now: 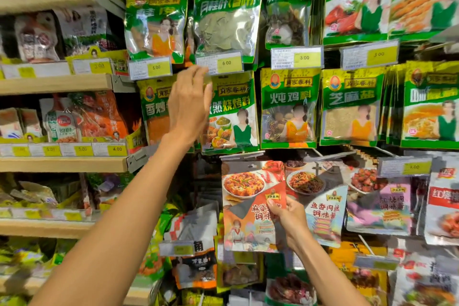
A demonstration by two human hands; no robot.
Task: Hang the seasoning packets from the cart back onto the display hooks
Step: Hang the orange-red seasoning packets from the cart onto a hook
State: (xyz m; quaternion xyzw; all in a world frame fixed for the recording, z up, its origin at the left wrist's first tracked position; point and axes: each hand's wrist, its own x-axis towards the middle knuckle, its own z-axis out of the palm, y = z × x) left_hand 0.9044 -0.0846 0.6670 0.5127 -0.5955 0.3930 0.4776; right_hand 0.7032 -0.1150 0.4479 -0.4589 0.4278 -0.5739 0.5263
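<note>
Orange-red seasoning packet (248,206) is pinched in the right hand (289,221): the thumb presses on its front and the other fingers are hidden behind it. Most of the packet spreads up and to the left of those fingers, in front of the lower hanging rows. The left hand (187,107) is raised, its fingers straight, loosely together and holding nothing. Their tips are just beside the yellow price tag (219,63); whether they touch it I cannot tell. Green packets (233,117) hang behind them.
</note>
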